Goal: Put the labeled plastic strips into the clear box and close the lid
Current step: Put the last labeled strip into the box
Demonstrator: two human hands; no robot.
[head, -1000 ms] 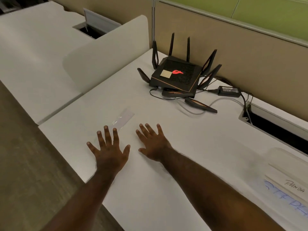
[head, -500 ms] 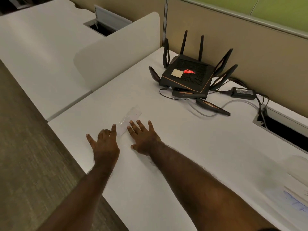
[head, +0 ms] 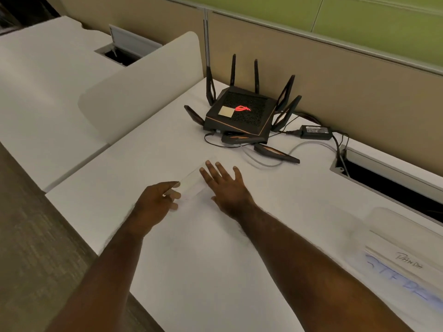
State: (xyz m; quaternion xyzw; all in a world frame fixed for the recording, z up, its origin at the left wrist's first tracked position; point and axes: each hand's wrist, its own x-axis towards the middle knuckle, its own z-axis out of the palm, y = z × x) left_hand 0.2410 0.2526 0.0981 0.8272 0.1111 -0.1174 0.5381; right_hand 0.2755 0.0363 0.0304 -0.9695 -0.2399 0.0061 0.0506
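Strip [head: 191, 185] of clear plastic lies flat on the white desk [head: 203, 248] between both hands; likely light, thin, slippery, best lifted by its near end. Left hand [head: 155, 202] seemingly pinches that end; right hand [head: 226, 185] rests spread beside it; clear box [head: 405, 248] sits well apart.

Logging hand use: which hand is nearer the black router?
Right. The right hand lies flat just in front of the router; the left hand sits further back toward the desk edge, at the clear strip.
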